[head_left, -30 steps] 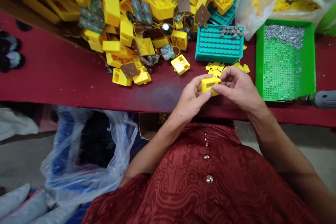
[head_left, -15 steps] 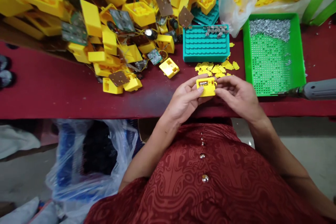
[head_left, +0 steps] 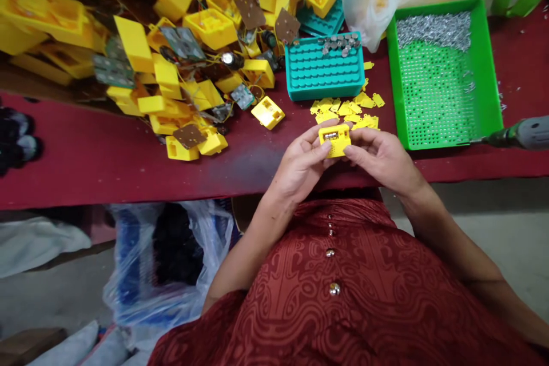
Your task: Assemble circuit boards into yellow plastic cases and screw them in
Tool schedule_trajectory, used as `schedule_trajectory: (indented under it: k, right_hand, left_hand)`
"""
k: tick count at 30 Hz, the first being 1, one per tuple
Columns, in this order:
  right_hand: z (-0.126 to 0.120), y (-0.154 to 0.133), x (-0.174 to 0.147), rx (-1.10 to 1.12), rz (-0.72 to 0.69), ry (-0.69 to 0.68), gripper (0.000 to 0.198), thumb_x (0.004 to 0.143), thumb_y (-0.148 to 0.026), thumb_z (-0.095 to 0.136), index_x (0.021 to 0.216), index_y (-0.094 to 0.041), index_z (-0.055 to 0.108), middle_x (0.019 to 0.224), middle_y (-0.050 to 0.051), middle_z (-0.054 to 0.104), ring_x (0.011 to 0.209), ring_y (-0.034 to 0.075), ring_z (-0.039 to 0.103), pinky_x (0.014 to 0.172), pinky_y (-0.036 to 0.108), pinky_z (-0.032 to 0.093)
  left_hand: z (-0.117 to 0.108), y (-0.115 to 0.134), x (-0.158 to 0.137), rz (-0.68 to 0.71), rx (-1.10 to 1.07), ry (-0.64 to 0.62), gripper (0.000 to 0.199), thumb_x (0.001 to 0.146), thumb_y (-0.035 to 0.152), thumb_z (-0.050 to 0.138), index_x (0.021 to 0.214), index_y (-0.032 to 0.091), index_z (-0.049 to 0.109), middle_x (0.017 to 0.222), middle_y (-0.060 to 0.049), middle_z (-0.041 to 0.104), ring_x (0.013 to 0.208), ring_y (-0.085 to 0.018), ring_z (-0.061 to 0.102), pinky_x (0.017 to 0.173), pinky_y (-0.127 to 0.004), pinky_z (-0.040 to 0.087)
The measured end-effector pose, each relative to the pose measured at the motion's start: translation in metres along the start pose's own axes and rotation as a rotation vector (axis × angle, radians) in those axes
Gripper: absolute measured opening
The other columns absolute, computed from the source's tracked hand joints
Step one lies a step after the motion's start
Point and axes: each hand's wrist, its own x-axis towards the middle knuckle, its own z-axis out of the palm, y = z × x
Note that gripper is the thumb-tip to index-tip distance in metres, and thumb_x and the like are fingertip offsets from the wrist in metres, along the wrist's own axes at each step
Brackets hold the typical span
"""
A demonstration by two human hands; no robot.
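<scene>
Both my hands meet over the table's front edge around a small yellow plastic case (head_left: pixel 337 147). Its open slot shows a short row of shiny silver button cells. My left hand (head_left: pixel 301 163) grips the left side, thumb across the front face. The thumb and fingers of my right hand (head_left: pixel 380 155) close on the right edge; whether they also pinch a small cover is hidden. Just beyond lie loose yellow battery covers (head_left: pixel 347 107). A teal tray (head_left: pixel 323 77) behind them carries several button cells (head_left: pixel 343 44). Another yellow case (head_left: pixel 268 112) rests to the left.
Yellow housings with wires and circuit boards (head_left: pixel 180 91) are heaped at the left. A green basket (head_left: pixel 489 74) with small silver screws stands at the right, an electric screwdriver (head_left: pixel 532 132) beside it. A plastic bag (head_left: pixel 373 6) of yellow pieces sits behind.
My right fingers have moved left onto the case's right edge, where a small yellow tab showed between them before. My left hand keeps its grip. The camera view has shifted slightly.
</scene>
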Motion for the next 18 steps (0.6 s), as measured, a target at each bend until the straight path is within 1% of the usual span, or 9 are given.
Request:
schedule_trajectory:
  k: [2, 3, 4, 6, 8, 10, 12, 15, 18]
  right_hand:
    - [-0.003, 0.0, -0.004, -0.195, -0.137, 0.173, 0.045, 0.087, -0.055, 0.081, 0.104, -0.015, 0.074, 0.099, 0.007, 0.074, 0.079, 0.012, 0.066, 0.069, 0.024, 0.056]
    - [-0.005, 0.0, -0.006, -0.31, -0.235, 0.244, 0.039, 0.089, -0.05, 0.08, 0.105, -0.015, 0.073, 0.102, 0.007, 0.074, 0.084, 0.013, 0.067, 0.072, 0.026, 0.057]
    - [-0.006, 0.0, -0.007, -0.424, -0.343, 0.281, 0.034, 0.092, -0.046, 0.078, 0.107, -0.016, 0.073, 0.105, 0.008, 0.073, 0.089, 0.015, 0.068, 0.076, 0.028, 0.058]
    - [-0.009, 0.002, -0.008, -0.61, -0.549, 0.274, 0.029, 0.096, -0.041, 0.076, 0.112, -0.017, 0.072, 0.109, 0.009, 0.073, 0.1, 0.018, 0.069, 0.087, 0.033, 0.061]
    - [-0.01, 0.004, -0.008, -0.731, -0.693, 0.248, 0.027, 0.099, -0.037, 0.073, 0.116, -0.016, 0.07, 0.11, 0.01, 0.072, 0.103, 0.019, 0.069, 0.091, 0.035, 0.061]
    - [-0.01, 0.007, -0.007, -0.797, -0.763, 0.248, 0.022, 0.1, -0.03, 0.071, 0.115, -0.015, 0.068, 0.108, 0.01, 0.073, 0.102, 0.019, 0.069, 0.092, 0.035, 0.061]
    - [-0.009, 0.008, -0.007, -0.825, -0.785, 0.264, 0.021, 0.1, -0.026, 0.07, 0.118, -0.014, 0.067, 0.11, 0.011, 0.072, 0.104, 0.02, 0.069, 0.093, 0.035, 0.061]
    - [-0.008, 0.01, -0.007, -0.847, -0.783, 0.287, 0.03, 0.1, -0.027, 0.069, 0.126, -0.013, 0.066, 0.113, 0.012, 0.071, 0.105, 0.021, 0.069, 0.093, 0.036, 0.061]
    - [-0.008, 0.012, -0.007, -0.867, -0.807, 0.288, 0.025, 0.102, -0.027, 0.067, 0.122, -0.013, 0.067, 0.108, 0.011, 0.071, 0.101, 0.02, 0.067, 0.092, 0.036, 0.06]
  left_hand:
    - [0.001, 0.001, -0.001, -0.008, -0.005, 0.019, 0.037, 0.079, 0.023, 0.091, 0.113, 0.019, 0.079, 0.124, -0.007, 0.082, 0.119, -0.023, 0.075, 0.102, -0.035, 0.061]
    - [0.001, 0.001, -0.002, -0.018, -0.004, 0.029, 0.037, 0.08, 0.023, 0.09, 0.115, 0.019, 0.078, 0.125, -0.007, 0.082, 0.119, -0.023, 0.076, 0.103, -0.036, 0.062]
    - [0.002, 0.001, -0.002, -0.032, -0.002, 0.035, 0.037, 0.082, 0.023, 0.089, 0.117, 0.019, 0.077, 0.124, -0.008, 0.082, 0.119, -0.023, 0.076, 0.103, -0.036, 0.062]
    - [0.002, 0.002, -0.003, -0.064, 0.008, 0.039, 0.039, 0.083, 0.022, 0.087, 0.12, 0.018, 0.076, 0.121, -0.009, 0.082, 0.116, -0.024, 0.077, 0.099, -0.035, 0.064]
    - [0.003, 0.003, -0.003, -0.072, 0.011, 0.039, 0.039, 0.083, 0.022, 0.086, 0.12, 0.016, 0.076, 0.118, -0.009, 0.082, 0.109, -0.023, 0.079, 0.092, -0.032, 0.066]
    - [0.004, 0.004, -0.003, -0.054, 0.011, 0.038, 0.037, 0.083, 0.021, 0.086, 0.118, 0.015, 0.076, 0.118, -0.01, 0.082, 0.104, -0.021, 0.079, 0.087, -0.029, 0.066]
    - [0.005, 0.006, -0.003, -0.041, 0.02, 0.034, 0.037, 0.083, 0.021, 0.086, 0.117, 0.015, 0.075, 0.118, -0.01, 0.082, 0.105, -0.022, 0.079, 0.087, -0.029, 0.066]
    - [0.005, 0.006, -0.002, -0.052, 0.048, 0.032, 0.039, 0.083, 0.023, 0.087, 0.119, 0.015, 0.075, 0.117, -0.01, 0.082, 0.111, -0.023, 0.078, 0.089, -0.031, 0.066]
    - [0.005, 0.004, -0.002, -0.048, 0.043, 0.031, 0.038, 0.082, 0.023, 0.088, 0.117, 0.016, 0.076, 0.115, -0.009, 0.082, 0.104, -0.02, 0.078, 0.086, -0.028, 0.064]
